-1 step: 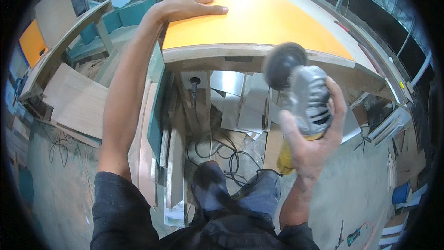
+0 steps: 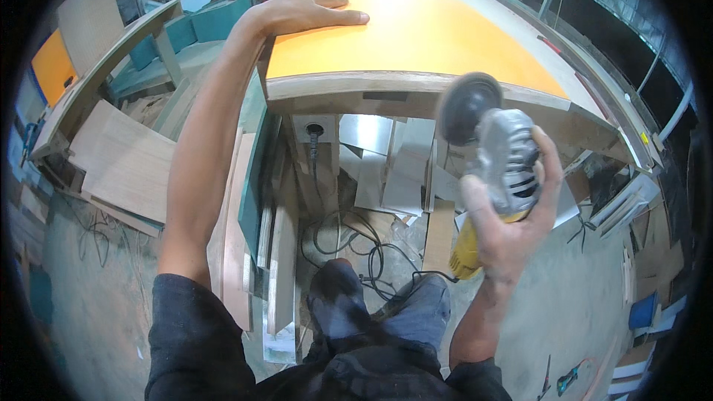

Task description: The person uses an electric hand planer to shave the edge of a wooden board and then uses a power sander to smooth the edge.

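Observation:
My right hand is wrapped round an angle grinder with a grey head and a yellow body. Its round dark disc overlaps the front wooden edge of a large curved tabletop in view; whether they touch I cannot tell. A bright orange sheet covers much of that top, with a whitish area behind it. On the sheet's left end my left hand rests flat, fingers stretched out. The grinder's black cord runs down from its rear end.
Below the top are a power socket with a plug, coiled black cable and several offcut boards. Upright panels stand left of my legs. A curved wooden frame stands farther left. A teal power tool lies on the floor at lower right.
The grinder and my right hand have shifted slightly to the right. My left hand stays on the orange sheet.

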Available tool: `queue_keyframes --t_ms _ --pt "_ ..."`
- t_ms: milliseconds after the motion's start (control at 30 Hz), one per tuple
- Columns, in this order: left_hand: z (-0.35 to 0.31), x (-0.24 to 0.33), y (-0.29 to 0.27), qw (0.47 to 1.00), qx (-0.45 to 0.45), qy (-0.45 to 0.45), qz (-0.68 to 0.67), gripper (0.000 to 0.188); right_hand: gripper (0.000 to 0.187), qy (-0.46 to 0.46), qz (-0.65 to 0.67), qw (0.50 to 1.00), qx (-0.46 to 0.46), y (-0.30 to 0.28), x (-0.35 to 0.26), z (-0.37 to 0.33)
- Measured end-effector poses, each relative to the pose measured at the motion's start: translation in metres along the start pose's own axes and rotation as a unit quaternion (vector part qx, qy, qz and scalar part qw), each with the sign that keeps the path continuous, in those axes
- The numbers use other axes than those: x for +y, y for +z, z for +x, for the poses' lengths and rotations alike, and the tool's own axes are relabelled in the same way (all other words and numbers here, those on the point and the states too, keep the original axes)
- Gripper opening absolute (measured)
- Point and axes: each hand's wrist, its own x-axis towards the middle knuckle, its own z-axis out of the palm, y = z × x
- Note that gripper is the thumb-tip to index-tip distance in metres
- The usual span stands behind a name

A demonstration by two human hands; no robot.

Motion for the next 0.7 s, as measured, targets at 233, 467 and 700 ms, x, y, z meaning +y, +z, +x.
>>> queue_keyframes --t_ms 233,467,700 --pt "-0.005 0.005 -0.004 1.0 -0.015 0.009 -0.019 0.106 0.077 -0.01 -0.011 0.998 -0.061 0.023 -0.02 -0.006" --pt "-0.011 0.007 -0.004 0.999 0.006 0.032 -0.024 0.103 0.078 -0.066 -0.027 0.996 -0.048 0.033 -0.025 -0.003" --pt "-0.002 0.003 -0.003 0.997 -0.026 0.052 -0.045 0.105 0.077 -0.051 0.0 0.996 -0.067 0.037 -0.025 -0.005"
